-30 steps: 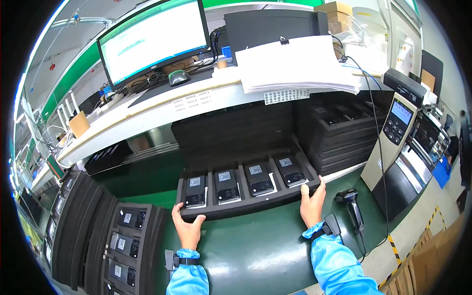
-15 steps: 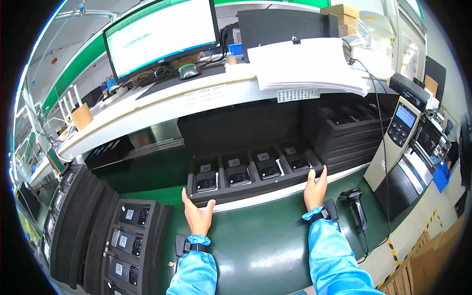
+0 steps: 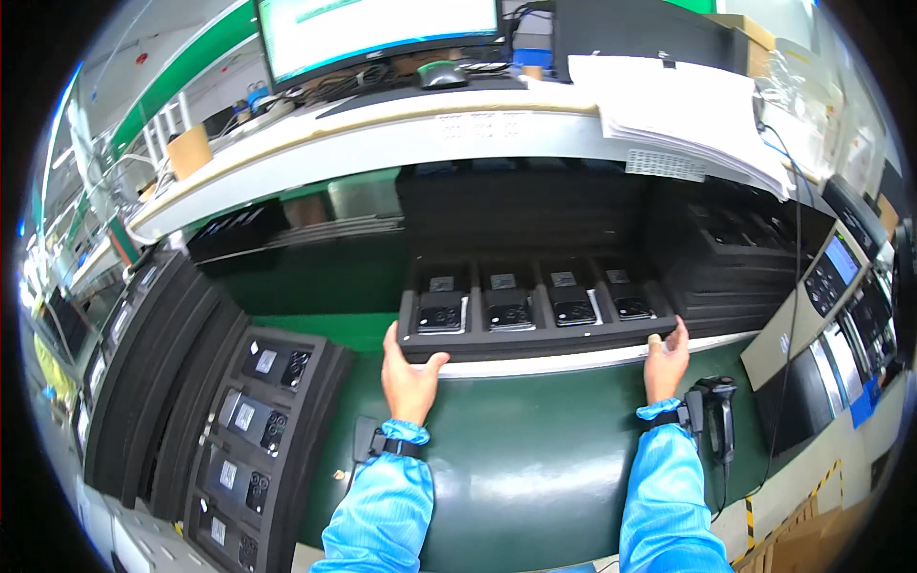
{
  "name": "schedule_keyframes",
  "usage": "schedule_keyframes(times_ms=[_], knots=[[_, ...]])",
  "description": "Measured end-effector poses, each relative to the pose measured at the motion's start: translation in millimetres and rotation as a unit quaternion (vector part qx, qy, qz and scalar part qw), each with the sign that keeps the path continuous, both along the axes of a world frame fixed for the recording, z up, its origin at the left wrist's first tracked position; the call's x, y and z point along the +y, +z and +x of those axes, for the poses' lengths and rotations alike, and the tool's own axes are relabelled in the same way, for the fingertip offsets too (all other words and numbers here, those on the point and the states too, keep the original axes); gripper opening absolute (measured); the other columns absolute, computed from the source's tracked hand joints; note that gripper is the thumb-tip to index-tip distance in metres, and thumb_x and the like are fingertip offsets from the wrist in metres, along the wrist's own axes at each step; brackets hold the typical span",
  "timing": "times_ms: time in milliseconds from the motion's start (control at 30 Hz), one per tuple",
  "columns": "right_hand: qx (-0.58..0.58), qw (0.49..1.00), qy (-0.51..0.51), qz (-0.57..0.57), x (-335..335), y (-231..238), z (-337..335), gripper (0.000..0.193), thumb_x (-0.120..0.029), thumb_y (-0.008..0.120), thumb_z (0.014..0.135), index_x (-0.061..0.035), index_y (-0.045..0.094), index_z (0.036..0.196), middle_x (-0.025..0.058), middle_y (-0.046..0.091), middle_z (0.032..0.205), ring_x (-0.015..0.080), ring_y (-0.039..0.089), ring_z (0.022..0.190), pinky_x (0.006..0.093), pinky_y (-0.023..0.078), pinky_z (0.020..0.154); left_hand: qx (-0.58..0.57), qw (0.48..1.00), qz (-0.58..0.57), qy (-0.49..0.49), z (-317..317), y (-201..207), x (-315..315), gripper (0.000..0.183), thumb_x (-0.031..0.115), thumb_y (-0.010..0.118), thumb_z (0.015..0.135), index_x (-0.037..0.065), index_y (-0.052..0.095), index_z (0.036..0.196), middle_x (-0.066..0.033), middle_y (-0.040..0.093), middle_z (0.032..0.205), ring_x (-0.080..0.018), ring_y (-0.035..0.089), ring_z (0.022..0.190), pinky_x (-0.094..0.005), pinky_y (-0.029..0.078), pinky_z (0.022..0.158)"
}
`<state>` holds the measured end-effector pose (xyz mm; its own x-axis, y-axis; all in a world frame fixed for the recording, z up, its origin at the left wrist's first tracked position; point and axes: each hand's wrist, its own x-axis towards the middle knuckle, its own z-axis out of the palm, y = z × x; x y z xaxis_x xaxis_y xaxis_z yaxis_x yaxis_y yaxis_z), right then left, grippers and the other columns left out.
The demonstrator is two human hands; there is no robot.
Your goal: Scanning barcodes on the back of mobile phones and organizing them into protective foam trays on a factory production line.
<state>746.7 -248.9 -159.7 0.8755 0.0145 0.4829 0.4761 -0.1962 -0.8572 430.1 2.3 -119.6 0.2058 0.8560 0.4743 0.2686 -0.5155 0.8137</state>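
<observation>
A black foam tray (image 3: 535, 345) lies at the back of the green bench, with a row of several dark phone-like devices (image 3: 508, 316) in its slots. My left hand (image 3: 409, 380) is at its front left corner, thumb toward the front face and fingers along the end. At the front right corner my right hand (image 3: 666, 365) holds the other end the same way, fingertips against the foam. The tray sits between both hands, and a white strip (image 3: 535, 365) runs below its front edge. Some fingers are partly hidden by the tray.
On the left stand foam trays (image 3: 304, 411) with more devices. More foam trays (image 3: 735, 277) are stacked back right. A handheld scanner (image 3: 718, 415) lies right of my right hand, beside a label printer (image 3: 802, 315). Above, a shelf (image 3: 382, 143) carries a monitor (image 3: 382, 33) and papers (image 3: 683, 110).
The view has shifted, so the bench contents sit differently in the picture. Both hands stay at the tray's front corners, and the tray shows no clear movement against the bench.
</observation>
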Motion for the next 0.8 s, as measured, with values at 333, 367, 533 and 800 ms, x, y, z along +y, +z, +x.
schedule_keyframes(times_ms=[333,367,533,800], knots=[[-0.016,0.997,-0.026,-0.064,5,-15,15,0.058,-0.008,0.066,0.094,-0.0066,0.045,0.149,0.0284,0.056,0.140,0.0413,0.055,0.130,0.0436,0.041,0.109,0.105,0.993,0.055,0.024,-3,-10,-7,0.090,0.019,0.076,0.085,0.000,0.025,0.156,-0.0287,0.055,0.134,-0.0432,0.052,0.126,-0.0491,0.040,0.107],[-0.020,0.998,-0.009,-0.053,5,-16,15,0.059,-0.007,0.064,0.095,-0.0047,0.043,0.150,0.0292,0.053,0.144,0.0415,0.052,0.134,0.0438,0.038,0.112,0.102,0.989,0.100,0.034,-4,-9,-11,0.088,0.018,0.075,0.085,0.000,0.025,0.156,-0.0286,0.051,0.139,-0.0428,0.050,0.129,-0.0494,0.039,0.109],[-0.012,0.997,-0.018,-0.071,4,-17,18,0.058,-0.011,0.065,0.095,-0.0059,0.044,0.149,0.0282,0.054,0.143,0.0406,0.053,0.132,0.0436,0.040,0.110,0.116,0.972,0.199,0.043,-24,-8,-43,0.077,0.008,0.069,0.081,-0.002,0.034,0.149,-0.0281,0.036,0.150,-0.0463,0.038,0.137,-0.0513,0.034,0.115],[-0.076,0.994,-0.072,0.004,8,-23,13,0.041,-0.015,0.069,0.092,-0.0029,0.059,0.130,0.0181,0.058,0.124,0.0305,0.056,0.114,0.0401,0.046,0.098,0.116,0.968,0.066,-0.210,-140,-10,-141,0.012,0.006,0.065,0.090,0.002,0.069,0.100,-0.0136,0.070,0.100,-0.0322,0.068,0.095,-0.0401,0.055,0.085]])
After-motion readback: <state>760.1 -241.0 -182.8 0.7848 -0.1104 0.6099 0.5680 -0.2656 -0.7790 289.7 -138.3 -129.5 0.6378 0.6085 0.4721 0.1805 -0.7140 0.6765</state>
